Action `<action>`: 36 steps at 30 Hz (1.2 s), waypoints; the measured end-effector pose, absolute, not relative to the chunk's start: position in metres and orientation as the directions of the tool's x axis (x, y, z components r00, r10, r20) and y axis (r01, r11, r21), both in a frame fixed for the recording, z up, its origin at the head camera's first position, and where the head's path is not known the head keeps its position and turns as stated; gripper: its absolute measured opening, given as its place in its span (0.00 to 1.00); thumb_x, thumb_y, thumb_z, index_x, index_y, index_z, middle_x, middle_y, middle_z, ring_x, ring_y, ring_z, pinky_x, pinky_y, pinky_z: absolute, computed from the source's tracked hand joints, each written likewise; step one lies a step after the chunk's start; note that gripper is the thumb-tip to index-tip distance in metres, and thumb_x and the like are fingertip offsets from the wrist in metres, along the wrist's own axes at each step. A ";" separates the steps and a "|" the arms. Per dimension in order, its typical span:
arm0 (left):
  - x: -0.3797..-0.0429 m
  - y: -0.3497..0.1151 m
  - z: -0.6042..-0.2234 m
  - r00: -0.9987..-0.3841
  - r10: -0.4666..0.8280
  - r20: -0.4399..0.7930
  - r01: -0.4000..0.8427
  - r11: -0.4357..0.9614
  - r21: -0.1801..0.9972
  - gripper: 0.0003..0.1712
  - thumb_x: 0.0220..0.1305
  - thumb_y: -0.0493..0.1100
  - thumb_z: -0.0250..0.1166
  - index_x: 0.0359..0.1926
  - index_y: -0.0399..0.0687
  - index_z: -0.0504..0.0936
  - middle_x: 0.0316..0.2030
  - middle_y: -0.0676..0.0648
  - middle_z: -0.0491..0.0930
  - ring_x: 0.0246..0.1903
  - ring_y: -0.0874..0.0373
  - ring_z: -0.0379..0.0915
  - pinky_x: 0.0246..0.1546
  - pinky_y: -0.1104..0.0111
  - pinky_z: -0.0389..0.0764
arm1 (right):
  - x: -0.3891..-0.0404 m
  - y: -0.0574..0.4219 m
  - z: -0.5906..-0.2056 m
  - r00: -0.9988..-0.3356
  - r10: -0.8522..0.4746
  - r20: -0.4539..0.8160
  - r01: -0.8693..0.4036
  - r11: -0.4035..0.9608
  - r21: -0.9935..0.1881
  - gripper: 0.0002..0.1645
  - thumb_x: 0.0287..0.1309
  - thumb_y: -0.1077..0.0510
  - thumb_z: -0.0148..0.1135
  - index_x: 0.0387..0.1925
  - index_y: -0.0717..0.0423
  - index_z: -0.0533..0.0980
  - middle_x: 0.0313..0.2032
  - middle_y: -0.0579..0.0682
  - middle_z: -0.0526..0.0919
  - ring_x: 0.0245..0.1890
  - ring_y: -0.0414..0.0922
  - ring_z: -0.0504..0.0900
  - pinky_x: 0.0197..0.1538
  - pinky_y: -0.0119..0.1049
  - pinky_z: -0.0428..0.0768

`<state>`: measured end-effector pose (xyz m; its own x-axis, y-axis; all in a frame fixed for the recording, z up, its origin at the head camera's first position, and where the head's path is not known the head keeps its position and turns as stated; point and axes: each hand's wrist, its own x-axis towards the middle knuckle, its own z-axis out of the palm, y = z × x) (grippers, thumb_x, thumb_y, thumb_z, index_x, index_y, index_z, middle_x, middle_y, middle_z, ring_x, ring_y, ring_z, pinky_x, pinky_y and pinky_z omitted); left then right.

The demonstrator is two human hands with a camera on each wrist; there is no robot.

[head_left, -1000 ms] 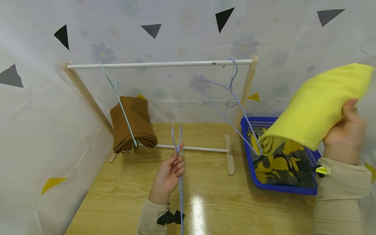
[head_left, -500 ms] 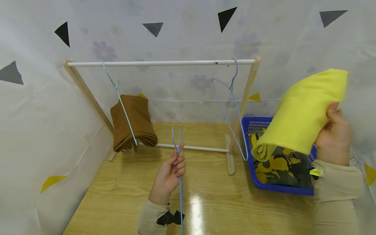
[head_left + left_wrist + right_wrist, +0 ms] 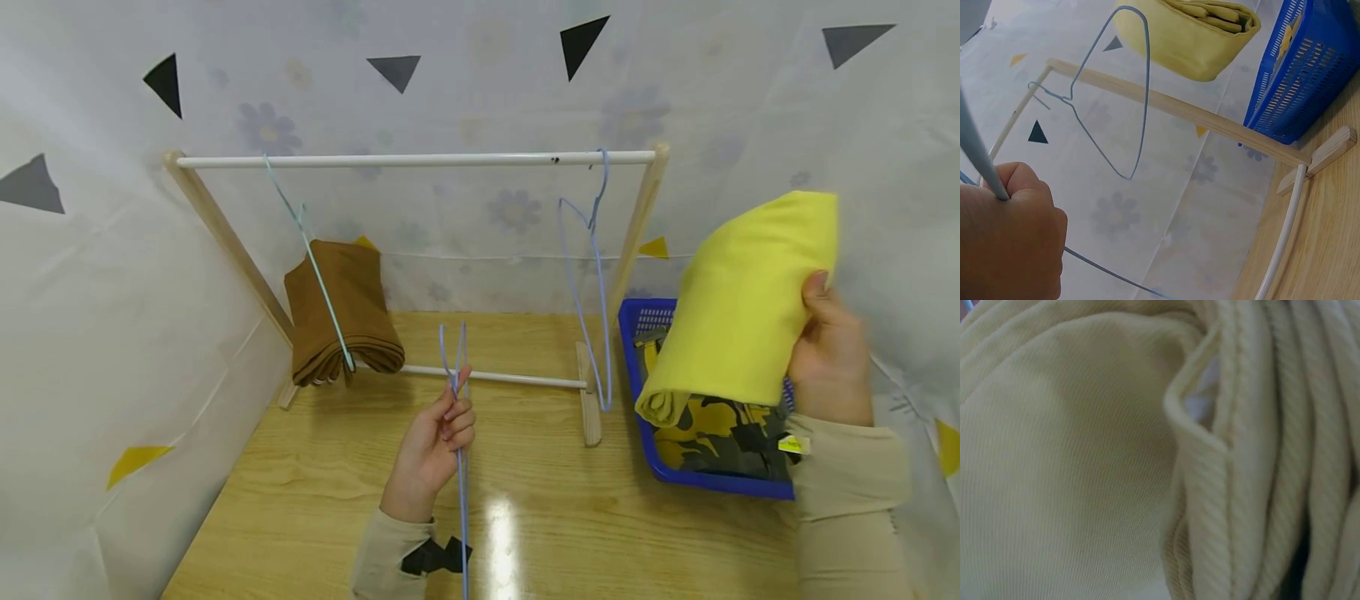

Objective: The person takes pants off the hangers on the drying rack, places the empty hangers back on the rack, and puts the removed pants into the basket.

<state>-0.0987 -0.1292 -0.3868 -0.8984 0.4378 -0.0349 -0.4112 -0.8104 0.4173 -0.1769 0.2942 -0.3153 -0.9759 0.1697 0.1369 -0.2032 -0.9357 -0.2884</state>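
My left hand point(image 3: 431, 454) pinches a blue wire clothes hanger point(image 3: 462, 517) just below its hook, over the middle of the wooden table. To the right, my right hand point(image 3: 834, 354) grips a folded yellow garment point(image 3: 738, 308) by its right side, thumb on top. The garment hangs in front of and above the blue basket point(image 3: 720, 482), its layered lower end curled. Folds of that garment point(image 3: 1072, 462) fill the right wrist view and hide the hand. In the left wrist view, the left fist point(image 3: 1013, 237) wraps the hanger wire, and the yellow garment point(image 3: 1185, 44) shows beyond.
A clothes rack with a white rail point(image 3: 420, 161) stands at the back. On it hang a light green hanger point(image 3: 318, 275) with folded brown trousers point(image 3: 341, 300) and a bare blue hanger point(image 3: 603, 317). A camouflage garment point(image 3: 705, 433) lies in the basket.
My right hand has moved left and slightly down with the yellow garment. The bare blue hanger on the rail has swung left, away from the garment. My left hand has stayed in place.
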 end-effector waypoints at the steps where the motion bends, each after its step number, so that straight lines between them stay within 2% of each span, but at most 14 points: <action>1: -0.099 -0.129 -0.387 -0.899 0.437 -0.038 -0.411 -0.810 0.418 0.23 0.71 0.46 0.33 0.65 0.53 0.49 0.20 0.57 0.55 0.18 0.66 0.36 0.16 0.79 0.44 | -0.177 0.294 -0.316 -0.978 0.155 0.137 -0.190 -0.937 -0.295 0.17 0.56 0.71 0.48 0.48 0.65 0.66 0.46 0.54 0.74 0.46 0.45 0.72 0.54 0.28 0.64; 8: -0.098 -0.128 -0.385 -0.897 0.440 -0.042 -0.416 -0.809 0.416 0.22 0.71 0.46 0.32 0.64 0.53 0.50 0.19 0.57 0.56 0.17 0.67 0.36 0.15 0.79 0.44 | -0.180 0.287 -0.325 -0.976 0.076 0.205 -0.155 -0.904 -0.399 0.13 0.59 0.69 0.45 0.46 0.64 0.66 0.40 0.55 0.75 0.40 0.47 0.74 0.44 0.34 0.72; 11: -0.098 -0.128 -0.385 -0.896 0.442 -0.041 -0.416 -0.805 0.423 0.22 0.71 0.46 0.30 0.65 0.53 0.50 0.19 0.57 0.56 0.17 0.67 0.36 0.15 0.79 0.44 | -0.182 0.284 -0.328 -0.972 0.039 0.230 -0.131 -0.908 -0.398 0.11 0.60 0.69 0.43 0.44 0.66 0.67 0.37 0.58 0.76 0.37 0.49 0.76 0.41 0.36 0.74; 15: -0.098 -0.128 -0.384 -0.895 0.444 -0.031 -0.413 -0.802 0.431 0.22 0.71 0.46 0.28 0.65 0.54 0.49 0.19 0.57 0.55 0.18 0.66 0.35 0.16 0.79 0.44 | -0.183 0.280 -0.332 -0.968 -0.019 0.251 -0.088 -0.908 -0.410 0.13 0.61 0.68 0.40 0.46 0.66 0.67 0.38 0.58 0.76 0.39 0.50 0.76 0.42 0.36 0.73; 19: -0.098 -0.128 -0.384 -0.895 0.446 -0.029 -0.415 -0.805 0.425 0.22 0.71 0.46 0.28 0.64 0.53 0.49 0.19 0.57 0.55 0.17 0.66 0.36 0.15 0.79 0.44 | -0.184 0.276 -0.334 -0.963 -0.073 0.261 -0.060 -0.881 -0.470 0.15 0.62 0.66 0.39 0.49 0.63 0.66 0.40 0.57 0.76 0.40 0.48 0.75 0.43 0.35 0.73; 23: -0.099 -0.128 -0.385 -0.895 0.443 -0.039 -0.417 -0.804 0.424 0.22 0.71 0.46 0.29 0.65 0.53 0.49 0.18 0.57 0.54 0.17 0.67 0.37 0.15 0.79 0.44 | -0.186 0.275 -0.337 -0.965 -0.089 0.248 -0.059 -0.845 -0.532 0.14 0.62 0.65 0.40 0.48 0.62 0.67 0.38 0.56 0.76 0.38 0.47 0.76 0.42 0.34 0.73; 30: -0.099 -0.129 -0.387 -0.893 0.448 -0.029 -0.414 -0.797 0.440 0.26 0.71 0.46 0.28 0.68 0.53 0.38 0.19 0.58 0.53 0.17 0.67 0.37 0.14 0.79 0.45 | -0.187 0.274 -0.342 -0.970 -0.093 0.224 -0.060 -0.803 -0.594 0.13 0.63 0.64 0.40 0.46 0.62 0.67 0.37 0.55 0.76 0.37 0.46 0.76 0.41 0.33 0.73; 36: -0.100 -0.130 -0.390 -0.891 0.453 -0.023 -0.417 -0.797 0.436 0.26 0.71 0.47 0.30 0.68 0.53 0.39 0.19 0.58 0.53 0.17 0.67 0.37 0.15 0.79 0.45 | -0.191 0.275 -0.343 -0.969 -0.123 0.216 -0.036 -0.791 -0.611 0.14 0.63 0.63 0.39 0.47 0.61 0.67 0.38 0.54 0.75 0.38 0.46 0.75 0.42 0.33 0.73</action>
<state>-0.1003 -0.1296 -0.3898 -0.8910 0.4534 -0.0231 -0.4171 -0.7975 0.4360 -0.1910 0.2746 -0.3434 -0.9686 -0.1227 0.2161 -0.0359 -0.7912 -0.6105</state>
